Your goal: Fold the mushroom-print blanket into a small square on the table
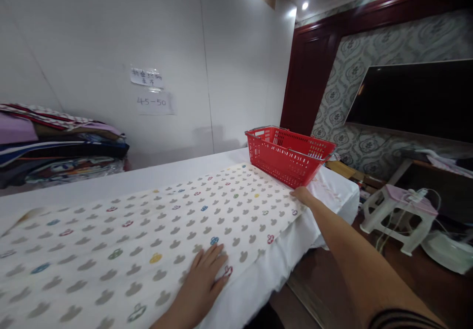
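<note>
So nearest to you, your left hand is lying palm down on the white mouse-head-print fabric, fingers a bit spread and nothing gripped in it. The fabric's laid out lengthwise over a table covered with a white tablecloth, and it's mostly flat apart from a curled-up corner way over on the left; the print is grey mouse heads with little red, blue, green and yellow ones mixed in. Your hands are well apart: your right arm, with a dark banded sleeve, reaches out so your right hand is at the fabric's right end, fingertips on the edge. Can't tell if you're pinching it or just touching. Just beyond that hand there's a red plastic shopping basket, upright on the table. Off to the right is a plastic stool with cables on top, and on the left a stack of folded textiles. Behind all that, a handwritten "45-50" sign on the pale wall, plus a flat-screen TV on patterned wallpaper.
</note>
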`<control>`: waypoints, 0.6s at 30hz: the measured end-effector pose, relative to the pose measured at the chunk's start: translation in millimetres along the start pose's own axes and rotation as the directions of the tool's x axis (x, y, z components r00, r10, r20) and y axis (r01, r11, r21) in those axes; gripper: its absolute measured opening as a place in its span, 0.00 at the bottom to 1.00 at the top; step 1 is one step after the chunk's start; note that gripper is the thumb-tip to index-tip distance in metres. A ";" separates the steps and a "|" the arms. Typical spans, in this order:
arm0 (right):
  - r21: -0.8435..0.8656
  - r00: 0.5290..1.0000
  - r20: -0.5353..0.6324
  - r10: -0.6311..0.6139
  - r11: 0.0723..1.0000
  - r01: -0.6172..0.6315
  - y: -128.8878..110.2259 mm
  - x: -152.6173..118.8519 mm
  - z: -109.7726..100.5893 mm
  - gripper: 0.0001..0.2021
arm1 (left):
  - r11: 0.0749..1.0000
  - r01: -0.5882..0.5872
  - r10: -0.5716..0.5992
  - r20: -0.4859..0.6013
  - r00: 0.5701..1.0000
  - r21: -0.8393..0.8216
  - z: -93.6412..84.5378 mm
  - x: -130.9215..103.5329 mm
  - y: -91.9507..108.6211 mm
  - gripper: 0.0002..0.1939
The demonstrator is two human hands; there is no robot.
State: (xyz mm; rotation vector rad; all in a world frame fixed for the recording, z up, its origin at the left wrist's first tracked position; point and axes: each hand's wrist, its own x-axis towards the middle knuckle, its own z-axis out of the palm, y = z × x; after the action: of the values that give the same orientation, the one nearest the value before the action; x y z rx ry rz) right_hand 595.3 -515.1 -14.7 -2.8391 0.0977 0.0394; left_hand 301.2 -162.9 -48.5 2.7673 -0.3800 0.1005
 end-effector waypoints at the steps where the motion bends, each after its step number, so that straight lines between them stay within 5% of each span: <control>1: -0.015 1.000 -0.007 0.005 1.000 -0.005 6.7 -0.9 0.1 0.11 | 1.000 -0.008 0.008 -0.004 1.000 0.001 0.3 -0.7 -1.0 0.20; 6: -0.061 1.000 -0.006 0.028 0.998 -0.028 25.7 -6.0 6.3 0.12 | 1.000 -0.023 0.023 -0.001 1.000 0.015 1.7 -2.4 -6.2 0.20; 18: -0.133 0.999 -0.034 0.019 0.991 -0.023 -10.7 22.1 18.4 0.16 | 0.999 -0.025 0.025 0.023 0.999 0.030 2.9 -2.0 -8.2 0.21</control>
State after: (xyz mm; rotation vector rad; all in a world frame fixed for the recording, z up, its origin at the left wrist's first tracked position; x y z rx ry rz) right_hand 617.8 -500.8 -30.0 -2.9727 0.1369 0.0045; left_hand 301.5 -156.0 -54.1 2.7958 -0.4223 0.0817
